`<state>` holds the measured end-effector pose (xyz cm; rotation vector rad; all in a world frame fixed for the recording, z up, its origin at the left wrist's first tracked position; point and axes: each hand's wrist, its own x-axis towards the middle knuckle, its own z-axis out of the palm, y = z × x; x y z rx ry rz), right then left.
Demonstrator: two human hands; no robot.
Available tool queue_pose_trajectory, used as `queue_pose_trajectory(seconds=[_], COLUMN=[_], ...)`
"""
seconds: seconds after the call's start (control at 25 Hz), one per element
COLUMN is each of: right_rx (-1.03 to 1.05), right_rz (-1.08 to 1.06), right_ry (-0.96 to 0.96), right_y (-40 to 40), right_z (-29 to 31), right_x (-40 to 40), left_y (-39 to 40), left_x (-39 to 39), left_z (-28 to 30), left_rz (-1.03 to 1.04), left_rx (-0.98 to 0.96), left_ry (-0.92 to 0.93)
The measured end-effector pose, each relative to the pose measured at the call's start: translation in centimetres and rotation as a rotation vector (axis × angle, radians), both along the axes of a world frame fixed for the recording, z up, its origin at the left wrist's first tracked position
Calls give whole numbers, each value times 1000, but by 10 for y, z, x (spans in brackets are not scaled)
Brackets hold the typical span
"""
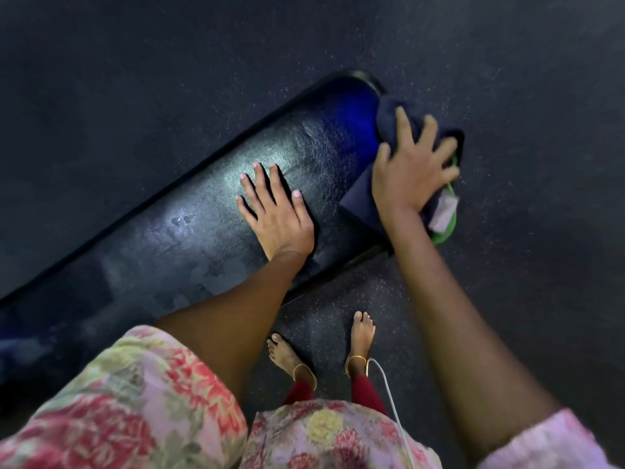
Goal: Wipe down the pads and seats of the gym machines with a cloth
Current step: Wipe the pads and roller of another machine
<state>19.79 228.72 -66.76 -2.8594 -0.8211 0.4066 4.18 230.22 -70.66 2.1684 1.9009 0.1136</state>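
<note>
Pad [189, 228]: long black upholstered bench cushion, running from 8 o'clock up to 1 o'clock across the frame, over a dark speckled floor [169, 79]. Surface smooth, glossy, with damp-looking smears near its middle; judged firm underneath, slightly yielding on top, and probably slick where wet. Needs no lifting, only bracing.

Left hand [275, 211]: at the centre of the frame, laid flat on the pad, fingers [260, 179] straight and spread wide, holding nothing. Reads as a steadying press.

Cloth [362, 194]: dark blue, soft and limp, bunched in folds at the pad's far end, around 2 o'clock from centre. Light, easily crumpled, likely to slide over the vinyl; best taken from above with a broad palm and curled fingers so the folds stay gathered. A green and pale piece [444, 214] shows at its lower right edge; whether it is a second cloth cannot be told.

Right hand [411, 170]: on top of the cloth, fingers spread and curled down into it, gripping and pressing it against the pad's end. Some motion blur here.

Bare feet [362, 330]: on the floor at 6 o'clock, beside a thin white cord [389, 390].
</note>
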Motion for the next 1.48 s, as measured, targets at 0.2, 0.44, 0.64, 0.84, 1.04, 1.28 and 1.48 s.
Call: queue_pose_trajectory(seconds=[0.2, 0.44, 0.64, 0.84, 1.04, 1.28, 1.48], right_rx=[42, 106, 166, 255, 249, 302, 253], right_rz=[591, 565, 392, 72, -111, 179, 278], right_ry=[-41, 39, 8, -30, -65, -145, -173], right_y=[46, 27, -19, -54, -74, -109, -109], right_z=[4, -5, -10, -22, -27, -33, -36], right_x=[14, 45, 34, 13, -71, -40, -112], left_y=[0, 0, -1, -2, -1, -2, -53], left_x=[-2, 0, -2, -2, -5, -44, -130], left_z=[0, 2, 1, -2, -2, -1, -6], left_rz=[-8, -10, -15, -21, -33, -302, -410], left_rx=[0, 9, 13, 22, 32, -14, -24], left_ry=[22, 9, -3, -26, -150, -442, -575])
